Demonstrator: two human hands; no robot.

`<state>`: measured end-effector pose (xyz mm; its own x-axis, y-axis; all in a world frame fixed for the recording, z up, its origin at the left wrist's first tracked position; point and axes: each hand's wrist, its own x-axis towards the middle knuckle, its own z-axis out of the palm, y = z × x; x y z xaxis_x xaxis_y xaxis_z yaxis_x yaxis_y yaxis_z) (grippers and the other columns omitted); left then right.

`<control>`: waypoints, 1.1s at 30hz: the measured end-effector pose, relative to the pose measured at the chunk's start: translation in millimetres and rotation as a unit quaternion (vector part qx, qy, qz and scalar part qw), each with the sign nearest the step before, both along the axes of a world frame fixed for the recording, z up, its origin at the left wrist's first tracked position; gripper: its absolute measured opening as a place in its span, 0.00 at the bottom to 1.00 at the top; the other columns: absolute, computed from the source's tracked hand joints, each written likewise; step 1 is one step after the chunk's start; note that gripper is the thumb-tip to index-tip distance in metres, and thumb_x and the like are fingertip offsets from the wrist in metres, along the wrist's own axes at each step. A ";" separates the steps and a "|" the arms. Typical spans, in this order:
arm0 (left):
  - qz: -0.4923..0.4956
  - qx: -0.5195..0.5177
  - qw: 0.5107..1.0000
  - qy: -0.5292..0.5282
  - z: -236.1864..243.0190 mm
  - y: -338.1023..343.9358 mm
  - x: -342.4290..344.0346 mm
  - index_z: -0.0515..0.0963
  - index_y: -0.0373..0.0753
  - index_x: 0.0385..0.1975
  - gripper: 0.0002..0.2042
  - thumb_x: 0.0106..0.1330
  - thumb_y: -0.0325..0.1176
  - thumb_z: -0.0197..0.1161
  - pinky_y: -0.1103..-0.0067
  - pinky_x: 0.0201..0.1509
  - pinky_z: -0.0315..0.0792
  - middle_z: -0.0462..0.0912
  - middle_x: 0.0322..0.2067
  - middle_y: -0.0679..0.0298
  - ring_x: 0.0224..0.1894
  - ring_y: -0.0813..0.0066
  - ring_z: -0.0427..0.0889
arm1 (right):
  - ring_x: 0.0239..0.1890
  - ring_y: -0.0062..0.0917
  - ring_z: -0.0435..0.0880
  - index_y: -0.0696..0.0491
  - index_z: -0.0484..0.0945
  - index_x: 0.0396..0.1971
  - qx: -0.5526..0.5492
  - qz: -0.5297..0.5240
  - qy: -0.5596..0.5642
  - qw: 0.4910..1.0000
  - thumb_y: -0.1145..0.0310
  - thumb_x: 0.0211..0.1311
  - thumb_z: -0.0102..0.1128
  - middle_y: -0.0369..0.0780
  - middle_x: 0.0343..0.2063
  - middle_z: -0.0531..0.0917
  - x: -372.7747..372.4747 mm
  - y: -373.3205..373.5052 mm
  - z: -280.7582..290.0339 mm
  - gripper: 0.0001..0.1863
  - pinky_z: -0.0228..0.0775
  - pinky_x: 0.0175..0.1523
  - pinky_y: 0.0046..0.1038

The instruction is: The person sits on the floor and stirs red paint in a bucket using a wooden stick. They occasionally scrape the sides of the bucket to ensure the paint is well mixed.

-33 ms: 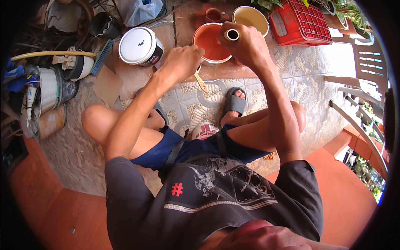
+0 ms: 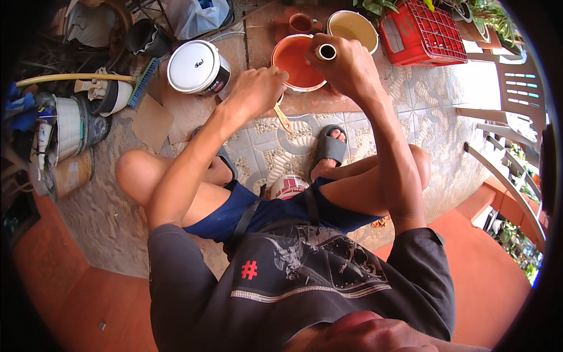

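My left hand (image 2: 255, 91) is closed, fingers curled in, between the white-lidded tub and the bucket of red-orange paint. From under it slants a wooden paintbrush handle (image 2: 284, 119); the brush head is hidden. Fingers wrapped, my right hand (image 2: 349, 64) grips a tube-like thing (image 2: 327, 52) with a pale rim and dark hollow end; the rest of it is hidden. That hand hangs over the right side of the paint bucket (image 2: 297, 88). Behind stand a small reddish-brown cup (image 2: 300, 22) and a bucket of yellowish liquid (image 2: 353, 29).
The white-lidded tub (image 2: 193, 66) stands to the left, near a blue-bristled brush (image 2: 143, 82). A red crate (image 2: 422, 35) is at the far right. Brown chairs (image 2: 522, 88) line the right side. A small red-and-white container (image 2: 289, 186) stands between my legs on the patterned tiles.
Both hands keep their grips. My left hand and the wooden handle have shifted slightly toward me; the whole view has also shifted a little.
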<state>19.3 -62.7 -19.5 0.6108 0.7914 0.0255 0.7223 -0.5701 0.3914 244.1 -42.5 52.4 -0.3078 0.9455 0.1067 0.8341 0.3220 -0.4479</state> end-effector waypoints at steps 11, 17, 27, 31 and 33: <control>0.015 -0.047 0.999 0.015 4.6 1.4 2.6 0.82 0.41 0.51 0.11 0.74 0.36 0.62 0.57 0.48 0.79 0.84 0.39 0.53 0.45 0.46 0.86 | 0.37 0.48 0.91 0.46 0.89 0.44 -0.046 -0.011 -0.013 0.999 0.63 0.62 0.66 0.49 0.33 0.90 0.7 6.6 5.2 0.12 0.83 0.46 0.46; 0.003 0.019 1.000 -0.003 3.7 6.0 4.8 0.81 0.36 0.42 0.09 0.72 0.36 0.65 0.58 0.45 0.84 0.87 0.38 0.51 0.42 0.47 0.90 | 0.33 0.50 0.89 0.53 0.86 0.35 0.002 -0.008 -0.006 1.000 0.65 0.60 0.69 0.53 0.27 0.87 0.9 10.6 6.5 0.08 0.81 0.39 0.47; 0.009 -0.051 0.999 0.006 14.2 8.1 6.5 0.81 0.34 0.47 0.12 0.71 0.35 0.63 0.54 0.46 0.80 0.84 0.38 0.46 0.42 0.41 0.86 | 0.33 0.48 0.90 0.57 0.87 0.33 -0.015 0.022 0.062 0.998 0.65 0.62 0.68 0.54 0.27 0.87 -9.4 8.3 6.1 0.09 0.80 0.38 0.44; 0.010 -0.050 0.998 -0.044 24.8 12.3 14.1 0.80 0.33 0.42 0.09 0.71 0.33 0.60 0.53 0.44 0.79 0.84 0.38 0.44 0.42 0.38 0.85 | 0.31 0.48 0.89 0.59 0.86 0.29 -0.029 -0.007 0.040 0.999 0.66 0.62 0.68 0.55 0.26 0.86 -10.4 7.5 14.0 0.10 0.79 0.37 0.43; 0.022 -0.069 0.997 -0.028 29.1 13.5 16.1 0.80 0.33 0.43 0.09 0.71 0.32 0.60 0.53 0.45 0.79 0.85 0.39 0.43 0.43 0.39 0.86 | 0.31 0.48 0.89 0.60 0.86 0.28 -0.046 0.002 0.042 0.998 0.67 0.61 0.68 0.54 0.25 0.86 -12.6 6.4 21.0 0.10 0.80 0.36 0.43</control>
